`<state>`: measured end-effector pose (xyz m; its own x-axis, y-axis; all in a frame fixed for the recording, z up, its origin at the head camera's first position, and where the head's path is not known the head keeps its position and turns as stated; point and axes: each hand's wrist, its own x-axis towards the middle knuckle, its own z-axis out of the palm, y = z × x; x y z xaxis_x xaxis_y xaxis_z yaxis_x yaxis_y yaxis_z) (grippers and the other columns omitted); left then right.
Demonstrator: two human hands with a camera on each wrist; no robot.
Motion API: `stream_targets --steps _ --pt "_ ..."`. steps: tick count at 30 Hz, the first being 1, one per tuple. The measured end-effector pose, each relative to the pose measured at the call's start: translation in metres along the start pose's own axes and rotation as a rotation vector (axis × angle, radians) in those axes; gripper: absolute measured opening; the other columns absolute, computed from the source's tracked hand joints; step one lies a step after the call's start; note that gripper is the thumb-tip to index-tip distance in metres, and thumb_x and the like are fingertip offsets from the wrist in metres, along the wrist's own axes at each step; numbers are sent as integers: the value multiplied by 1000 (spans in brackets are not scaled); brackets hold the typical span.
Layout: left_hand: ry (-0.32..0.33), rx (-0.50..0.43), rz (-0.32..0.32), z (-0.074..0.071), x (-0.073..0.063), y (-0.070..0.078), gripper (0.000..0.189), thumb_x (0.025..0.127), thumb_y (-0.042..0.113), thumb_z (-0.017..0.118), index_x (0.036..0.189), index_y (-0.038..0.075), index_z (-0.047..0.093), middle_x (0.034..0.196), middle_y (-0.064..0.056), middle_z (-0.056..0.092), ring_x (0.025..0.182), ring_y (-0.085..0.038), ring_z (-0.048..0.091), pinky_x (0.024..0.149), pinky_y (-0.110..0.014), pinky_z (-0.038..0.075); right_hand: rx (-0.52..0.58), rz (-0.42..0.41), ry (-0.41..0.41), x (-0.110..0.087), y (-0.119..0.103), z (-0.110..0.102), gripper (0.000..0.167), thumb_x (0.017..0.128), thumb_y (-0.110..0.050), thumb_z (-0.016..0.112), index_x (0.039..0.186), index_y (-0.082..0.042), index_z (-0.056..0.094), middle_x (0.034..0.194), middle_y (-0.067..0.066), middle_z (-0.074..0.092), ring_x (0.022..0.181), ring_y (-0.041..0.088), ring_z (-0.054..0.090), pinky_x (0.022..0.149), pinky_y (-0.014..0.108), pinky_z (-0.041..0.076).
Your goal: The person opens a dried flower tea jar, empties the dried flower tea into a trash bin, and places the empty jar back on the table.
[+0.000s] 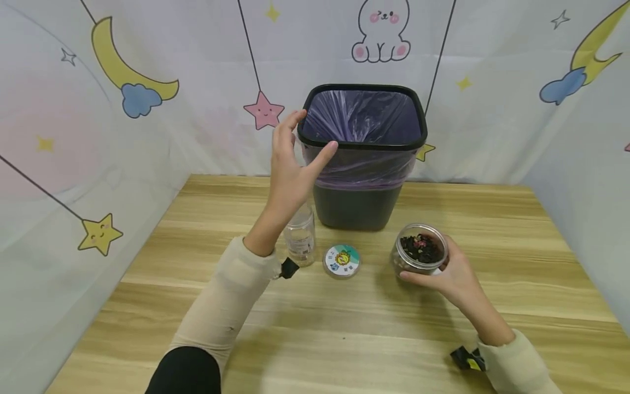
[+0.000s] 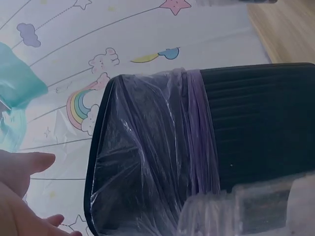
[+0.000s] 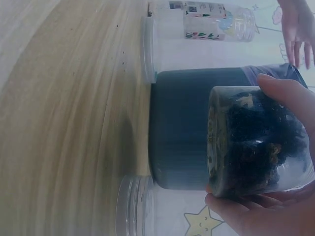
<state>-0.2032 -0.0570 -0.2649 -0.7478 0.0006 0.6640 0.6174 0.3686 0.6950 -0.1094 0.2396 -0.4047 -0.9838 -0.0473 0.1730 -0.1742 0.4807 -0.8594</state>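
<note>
My right hand [image 1: 455,276] grips a clear round jar [image 1: 420,249], lidless and held off the table. Dark dried bits with a few pink pieces fill it, like flower tea. In the right wrist view, thumb and fingers wrap its sides. My left hand [image 1: 290,183] is raised at the left rim of the black trash bin [image 1: 356,208], thumb and fingers spread, holding nothing visible. A purple bag [image 1: 361,167] lines the bin. Beyond the left fingers, the left wrist view shows a shiny teal piece [image 2: 19,83], like a packet.
Partly behind my left forearm stands a clear bottle [image 1: 300,243] with a label. A round printed lid [image 1: 342,261] lies on the wooden table [image 1: 344,328]. In the right wrist view, another clear round lid [image 3: 135,209] rests by the bin. A cartoon-printed curtain [image 1: 211,65] surrounds the table.
</note>
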Motion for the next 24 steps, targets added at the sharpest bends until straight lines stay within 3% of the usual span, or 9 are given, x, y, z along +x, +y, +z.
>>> stream_targets --steps 6,9,17,24 --pt "-93 124 -158 3 18 -9 86 94 44 67 157 4 24 161 -9 24 147 -12 19 117 -25 17 -6 -24 12 2 1 -1 91 66 -18 95 141 -1 47 127 14 59 109 4 54 88 10 43" --pt "-127 158 -203 4 23 -12 93 93 50 67 159 6 19 163 -9 19 149 -14 15 118 -27 15 -11 -23 12 2 1 -2 91 67 -18 95 142 -1 47 128 15 59 110 6 54 88 9 43" --pt "-176 245 -227 4 29 -21 96 90 56 67 157 2 24 162 -13 24 149 -19 19 119 -29 17 -27 -9 7 1 -1 -5 93 68 -19 94 145 -3 45 132 15 56 117 22 53 88 8 42" --pt "-193 274 -208 5 31 -21 94 89 57 68 153 -3 33 160 -15 27 149 -25 21 119 -32 18 -28 34 2 -1 -4 -11 95 70 -20 93 147 -2 41 133 18 53 119 31 52 85 10 42"
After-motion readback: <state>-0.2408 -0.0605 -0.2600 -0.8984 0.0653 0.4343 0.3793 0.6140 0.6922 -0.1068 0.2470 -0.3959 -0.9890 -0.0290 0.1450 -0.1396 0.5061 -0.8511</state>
